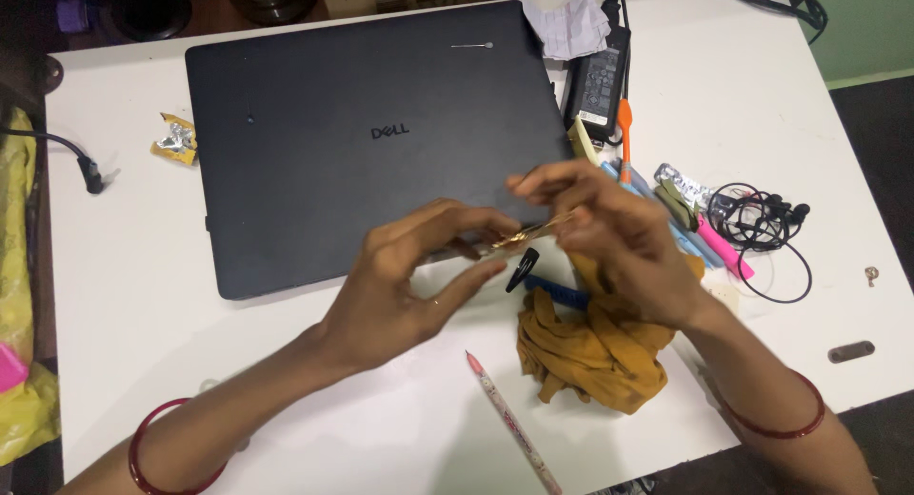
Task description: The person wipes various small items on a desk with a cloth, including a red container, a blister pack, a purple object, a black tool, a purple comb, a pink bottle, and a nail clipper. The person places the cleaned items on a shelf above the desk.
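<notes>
Both hands meet over the front edge of a closed black laptop point(362, 133). A thin gold-coloured hair clip point(529, 233) is pinched between them: my left hand point(409, 276) grips its near end with thumb and fingers, and my right hand point(609, 238) holds its far end. A black hair clip point(522, 268) lies on the white table point(143, 267) just below the hands. A crumpled mustard cloth point(590, 352) sits under my right wrist. A pink-tipped pencil point(509, 419) lies near the table's front edge.
Right of the laptop lie several pens and markers point(700, 238), tangled black earphones point(762, 224), a black power adapter point(598, 81) and crumpled paper point(571, 24). A foil wrapper point(176, 138) and a cable plug point(90, 171) are at the left. Yellow bags point(19, 267) hang past the left edge.
</notes>
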